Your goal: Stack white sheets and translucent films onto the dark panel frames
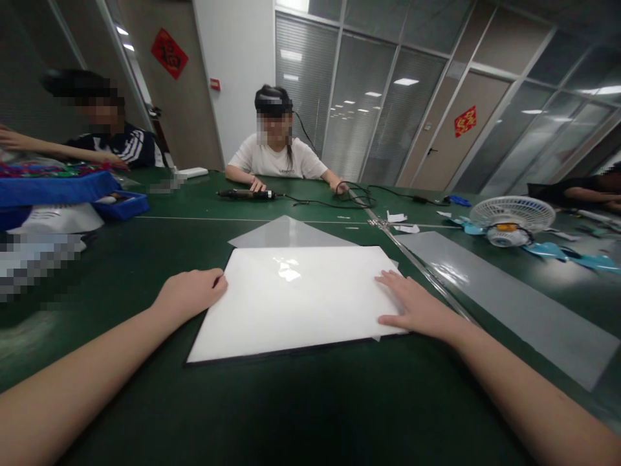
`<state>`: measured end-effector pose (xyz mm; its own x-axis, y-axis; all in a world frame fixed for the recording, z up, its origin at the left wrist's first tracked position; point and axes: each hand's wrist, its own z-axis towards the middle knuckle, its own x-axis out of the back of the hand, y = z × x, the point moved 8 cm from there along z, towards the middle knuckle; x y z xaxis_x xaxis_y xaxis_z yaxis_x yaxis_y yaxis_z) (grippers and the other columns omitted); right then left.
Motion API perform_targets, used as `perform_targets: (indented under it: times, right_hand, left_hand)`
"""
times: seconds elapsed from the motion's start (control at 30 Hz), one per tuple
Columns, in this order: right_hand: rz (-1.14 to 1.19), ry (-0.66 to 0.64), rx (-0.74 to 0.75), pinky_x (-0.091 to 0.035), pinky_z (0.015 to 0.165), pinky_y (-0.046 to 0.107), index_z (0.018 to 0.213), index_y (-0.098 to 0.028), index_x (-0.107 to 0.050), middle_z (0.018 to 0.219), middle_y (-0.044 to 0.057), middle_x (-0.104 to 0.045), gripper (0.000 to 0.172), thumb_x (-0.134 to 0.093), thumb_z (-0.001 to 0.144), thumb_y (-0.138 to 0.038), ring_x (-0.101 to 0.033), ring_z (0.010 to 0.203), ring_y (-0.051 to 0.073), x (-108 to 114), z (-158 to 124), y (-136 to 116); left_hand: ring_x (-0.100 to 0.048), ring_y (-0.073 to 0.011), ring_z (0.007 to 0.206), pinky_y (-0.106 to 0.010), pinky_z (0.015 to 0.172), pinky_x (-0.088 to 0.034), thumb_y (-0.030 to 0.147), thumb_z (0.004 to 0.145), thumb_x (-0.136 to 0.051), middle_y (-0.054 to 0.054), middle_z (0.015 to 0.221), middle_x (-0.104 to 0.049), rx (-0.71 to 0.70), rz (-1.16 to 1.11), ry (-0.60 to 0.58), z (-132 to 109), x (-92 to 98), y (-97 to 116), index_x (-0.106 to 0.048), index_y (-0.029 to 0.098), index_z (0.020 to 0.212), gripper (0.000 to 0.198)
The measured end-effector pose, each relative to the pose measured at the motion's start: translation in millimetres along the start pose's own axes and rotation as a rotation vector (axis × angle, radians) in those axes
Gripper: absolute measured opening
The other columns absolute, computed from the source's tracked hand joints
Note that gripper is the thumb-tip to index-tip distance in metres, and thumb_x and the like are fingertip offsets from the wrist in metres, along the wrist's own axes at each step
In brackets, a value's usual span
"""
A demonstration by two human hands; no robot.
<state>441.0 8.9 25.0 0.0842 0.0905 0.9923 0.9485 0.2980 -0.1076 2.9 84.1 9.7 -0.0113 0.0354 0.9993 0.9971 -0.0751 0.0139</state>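
A glossy white sheet with a thin dark edge [295,304] lies flat on the green table [310,401] in front of me. My left hand [189,294] rests at the sheet's left edge, fingers curled in against it. My right hand [414,307] lies flat on the sheet's right side, fingers stretched out and apart. A translucent grey sheet [286,234] sticks out from under the white one at the back.
A long grey strip [514,304] lies to the right, past a metal rail [417,265]. A white fan grille [512,219] and blue blades sit far right. Opposite, a person touches a black tool [245,193] with cable. Blue trays [72,194] stand left, beside another person.
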Motion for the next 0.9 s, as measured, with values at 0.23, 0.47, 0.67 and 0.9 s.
perform_targets:
  times: [0.23,0.47,0.67,0.9]
  right_hand:
    - [0.051,-0.057,-0.063,-0.016,0.115,0.053,0.147,-0.017,-0.038,0.156,0.015,-0.023,0.095,-0.046,0.074,-0.078,-0.02,0.143,0.032,-5.7,1.1,-2.6]
    - [0.077,-0.062,-0.066,-0.016,0.115,0.053,0.147,-0.017,-0.039,0.156,0.015,-0.023,0.095,-0.047,0.074,-0.078,-0.02,0.143,0.032,-6.6,3.3,0.0]
    - [0.084,-0.041,-0.039,-0.015,0.115,0.053,0.147,-0.02,-0.037,0.156,0.014,-0.023,0.093,-0.046,0.075,-0.077,-0.02,0.143,0.031,-8.4,4.4,1.9]
    - [0.079,-0.046,-0.05,-0.014,0.115,0.054,0.148,-0.018,-0.036,0.156,0.014,-0.023,0.094,-0.045,0.076,-0.078,-0.019,0.143,0.032,-9.5,4.4,2.9]
  left_hand:
    - [-0.066,-0.0324,0.078,-0.037,0.059,-0.044,0.045,0.087,-0.023,-0.013,0.089,-0.072,-0.005,0.029,-0.022,-4.3,3.2,4.6,-0.068,0.021,0.094,0.051]
    - [-0.064,-0.0292,0.086,-0.039,0.072,-0.047,0.042,0.09,-0.025,-0.014,0.095,-0.069,-0.052,0.041,0.15,-12.3,17.0,11.8,-0.063,0.016,0.101,0.048]
    - [-0.035,-0.0285,0.137,-0.042,0.11,-0.032,0.048,0.09,-0.032,-0.012,0.15,-0.038,-0.114,-0.15,0.205,-4.1,5.6,4.2,-0.038,0.014,0.144,0.064]
    - [-0.034,-0.0274,0.139,-0.043,0.113,-0.027,0.049,0.091,-0.026,-0.013,0.149,-0.04,-0.115,-0.112,0.11,5.1,-12.8,-1.6,-0.04,0.012,0.144,0.066]
